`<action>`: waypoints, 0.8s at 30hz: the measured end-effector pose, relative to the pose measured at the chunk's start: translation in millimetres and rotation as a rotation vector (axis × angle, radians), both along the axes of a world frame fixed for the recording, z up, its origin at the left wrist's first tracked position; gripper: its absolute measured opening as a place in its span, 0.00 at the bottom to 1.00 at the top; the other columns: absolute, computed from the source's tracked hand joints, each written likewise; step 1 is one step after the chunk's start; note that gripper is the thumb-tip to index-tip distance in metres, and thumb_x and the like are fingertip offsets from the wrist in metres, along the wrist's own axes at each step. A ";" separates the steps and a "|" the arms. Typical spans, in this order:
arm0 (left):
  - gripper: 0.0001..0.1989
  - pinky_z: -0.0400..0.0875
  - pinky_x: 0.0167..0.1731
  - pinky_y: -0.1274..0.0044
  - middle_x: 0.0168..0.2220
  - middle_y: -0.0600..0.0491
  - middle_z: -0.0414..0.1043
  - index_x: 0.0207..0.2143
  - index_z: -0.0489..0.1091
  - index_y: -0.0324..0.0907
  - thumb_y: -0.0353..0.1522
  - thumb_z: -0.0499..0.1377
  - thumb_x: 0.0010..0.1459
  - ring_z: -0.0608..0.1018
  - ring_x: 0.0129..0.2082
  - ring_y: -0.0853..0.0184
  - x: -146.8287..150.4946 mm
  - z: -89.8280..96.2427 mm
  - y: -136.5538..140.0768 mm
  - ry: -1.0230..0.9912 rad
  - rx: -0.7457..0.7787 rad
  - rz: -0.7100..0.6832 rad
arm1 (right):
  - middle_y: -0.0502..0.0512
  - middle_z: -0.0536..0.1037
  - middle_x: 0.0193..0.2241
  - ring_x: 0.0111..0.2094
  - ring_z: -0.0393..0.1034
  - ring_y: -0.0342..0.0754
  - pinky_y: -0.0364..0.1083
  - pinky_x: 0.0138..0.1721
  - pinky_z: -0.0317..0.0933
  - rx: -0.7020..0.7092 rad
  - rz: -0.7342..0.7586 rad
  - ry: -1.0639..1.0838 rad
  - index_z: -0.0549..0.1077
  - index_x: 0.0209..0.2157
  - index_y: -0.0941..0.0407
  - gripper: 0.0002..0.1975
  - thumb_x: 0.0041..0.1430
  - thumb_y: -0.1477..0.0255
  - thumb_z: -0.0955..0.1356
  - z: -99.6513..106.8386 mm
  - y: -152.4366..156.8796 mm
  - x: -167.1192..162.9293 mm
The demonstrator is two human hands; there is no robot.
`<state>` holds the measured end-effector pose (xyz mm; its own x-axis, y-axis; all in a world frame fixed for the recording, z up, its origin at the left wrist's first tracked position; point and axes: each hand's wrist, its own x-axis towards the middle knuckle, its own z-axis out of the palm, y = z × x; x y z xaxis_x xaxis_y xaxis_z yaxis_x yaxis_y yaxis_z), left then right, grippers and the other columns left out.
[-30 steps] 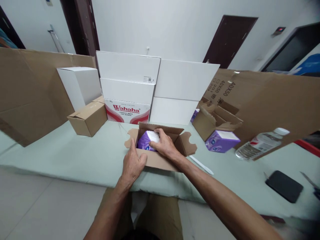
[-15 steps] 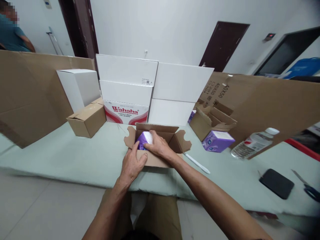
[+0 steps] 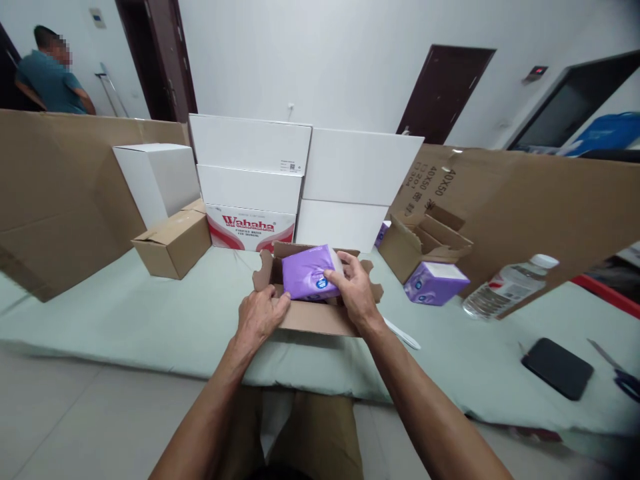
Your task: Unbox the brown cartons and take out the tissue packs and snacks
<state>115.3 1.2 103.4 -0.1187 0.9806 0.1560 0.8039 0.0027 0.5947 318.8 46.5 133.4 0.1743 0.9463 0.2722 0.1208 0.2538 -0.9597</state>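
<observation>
purple tissue pack: tilted, in the mouth of the open carton; underside out of sight. right hand: partly closed about the pack's right end, thumb on the printed face, fingers at the white side, some fingertips hidden. left hand: half curled at the carton's near left corner, thumb beside the pack's lower corner; firm grip or mere touch, cannot tell. carton interior: mostly masked by pack and near wall. purple sliver: behind the brown box, remainder concealed. white strip: upper end lost behind the right wrist, nature unclear. scissors: blurred, near the right edge. wahaha carton: smallest print illegible. person at far left: lower body hidden behind the cardboard panel.
</observation>
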 end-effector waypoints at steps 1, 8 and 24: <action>0.21 0.73 0.42 0.65 0.34 0.44 0.81 0.33 0.76 0.45 0.47 0.51 0.66 0.83 0.41 0.49 -0.8 0.5 0.6 -0.019 0.014 -0.023 | 0.49 0.79 0.35 0.36 0.75 0.52 0.51 0.39 0.70 -0.008 -0.011 0.080 0.73 0.50 0.52 0.32 0.42 0.59 0.77 3.3 -3.8 3.8; 0.24 0.64 0.65 0.59 0.65 0.37 0.66 0.58 0.70 0.40 0.45 0.51 0.68 0.67 0.68 0.51 -5.9 3.3 -19.4 -0.230 0.413 -0.029 | 0.45 0.78 0.32 0.30 0.70 0.45 0.47 0.35 0.70 -0.089 0.063 0.538 0.77 0.40 0.52 0.24 0.39 0.61 0.79 37.8 -38.4 19.9; 0.37 0.72 0.61 0.66 0.67 0.44 0.69 0.69 0.63 0.46 0.44 0.67 0.60 0.73 0.65 0.50 35.2 -8.7 -80.3 -1.104 0.502 -0.241 | 0.59 0.77 0.59 0.58 0.73 0.60 0.58 0.55 0.70 0.179 0.023 0.284 0.69 0.66 0.48 0.35 0.60 0.52 0.73 -19.3 -142.4 -26.4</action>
<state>150.6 -79.1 94.7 -0.2507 0.8560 0.4522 -0.1805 -0.5003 0.8468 292.4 -95.9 114.1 0.2456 0.8925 0.3782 -0.1527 0.4209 -0.8942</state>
